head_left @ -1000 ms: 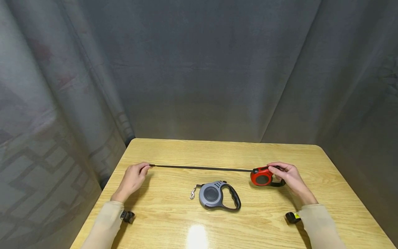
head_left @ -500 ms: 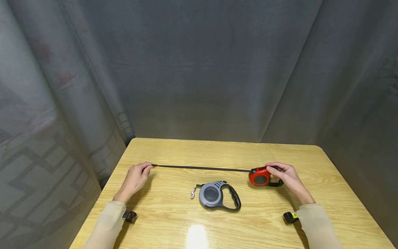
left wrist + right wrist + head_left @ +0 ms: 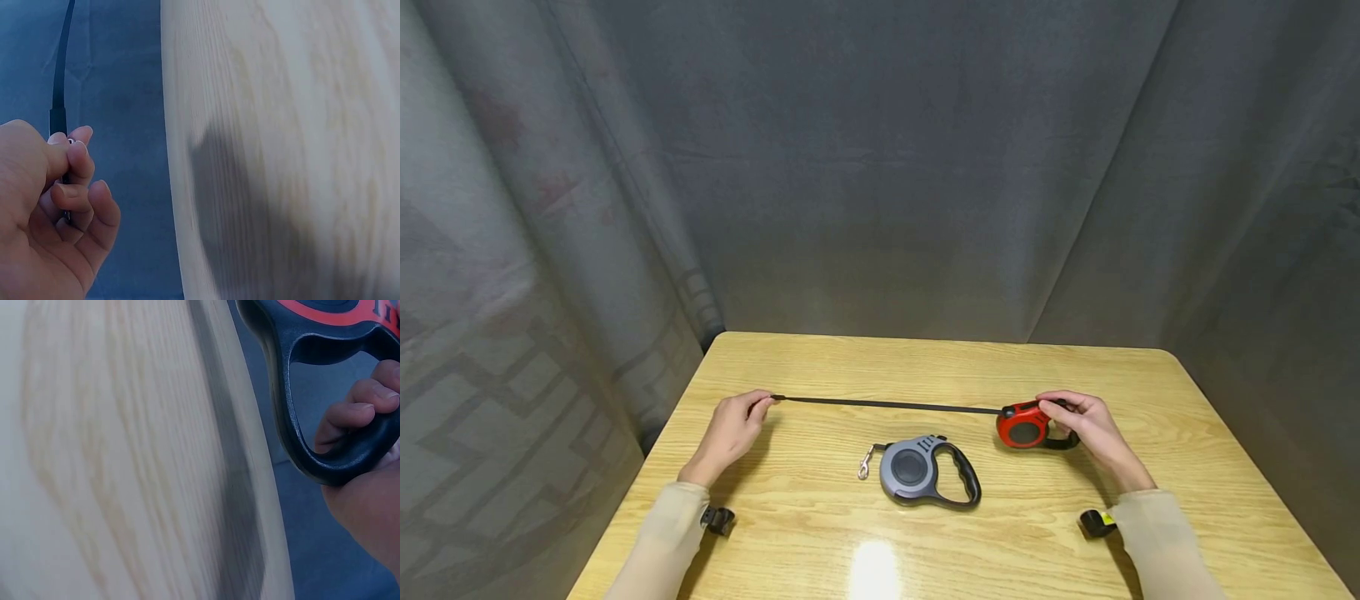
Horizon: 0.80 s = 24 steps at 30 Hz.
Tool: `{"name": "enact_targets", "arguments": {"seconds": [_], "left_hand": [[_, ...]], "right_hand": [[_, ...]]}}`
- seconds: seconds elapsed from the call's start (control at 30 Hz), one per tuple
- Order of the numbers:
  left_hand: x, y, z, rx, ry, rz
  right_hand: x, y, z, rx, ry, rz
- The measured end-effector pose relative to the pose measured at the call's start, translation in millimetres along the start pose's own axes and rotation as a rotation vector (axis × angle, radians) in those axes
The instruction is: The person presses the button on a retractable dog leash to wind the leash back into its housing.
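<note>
My right hand (image 3: 1086,425) grips the black handle (image 3: 340,465) of a red retractable dog leash (image 3: 1021,425), fingers curled through its loop in the right wrist view. From the case a black strap (image 3: 887,405) runs left, straight and taut above the table. Its end is pinched by my left hand (image 3: 730,429) between thumb and fingers; a bit of the metal clip (image 3: 70,142) shows there, the rest hidden in the hand. Between the hands, closer to me, a grey retractable dog leash (image 3: 910,471) lies flat, its silver clip (image 3: 864,465) out to the left.
The wooden table (image 3: 820,550) has a bright glare spot near its front. Grey curtains (image 3: 880,183) hang behind and at both sides. A wrist camera (image 3: 718,521) sits by the left sleeve, and another camera (image 3: 1097,523) by the right.
My left hand has drifted slightly right and my right hand, with the red leash, slightly left, so the strap span is a little shorter. The grey leash has not moved.
</note>
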<state>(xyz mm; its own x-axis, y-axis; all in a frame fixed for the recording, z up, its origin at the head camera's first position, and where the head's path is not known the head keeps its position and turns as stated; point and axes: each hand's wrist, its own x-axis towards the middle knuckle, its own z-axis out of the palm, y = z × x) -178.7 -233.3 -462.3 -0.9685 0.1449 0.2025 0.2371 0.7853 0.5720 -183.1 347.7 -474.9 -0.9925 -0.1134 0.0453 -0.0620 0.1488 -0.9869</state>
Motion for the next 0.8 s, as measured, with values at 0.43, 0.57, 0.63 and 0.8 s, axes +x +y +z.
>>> {"name": "enact_targets", "arguments": {"seconds": [0.43, 0.57, 0.63, 0.8], "left_hand": [[-1.5, 2.9, 5.8, -0.014, -0.014, -0.007], [-1.1, 5.1, 8.7, -0.021, -0.016, -0.001], [-0.5, 5.6, 10.7, -0.022, -0.015, 0.001], [0.1, 6.1, 14.0, -0.020, -0.006, 0.009]], "right_hand": [[1.7, -1.6, 4.9, -0.062, 0.004, 0.000], [2.4, -2.3, 6.0, -0.051, 0.002, 0.005], [2.3, -2.0, 6.0, -0.041, 0.001, 0.005], [2.4, -2.1, 6.2, -0.026, -0.001, 0.005]]}}
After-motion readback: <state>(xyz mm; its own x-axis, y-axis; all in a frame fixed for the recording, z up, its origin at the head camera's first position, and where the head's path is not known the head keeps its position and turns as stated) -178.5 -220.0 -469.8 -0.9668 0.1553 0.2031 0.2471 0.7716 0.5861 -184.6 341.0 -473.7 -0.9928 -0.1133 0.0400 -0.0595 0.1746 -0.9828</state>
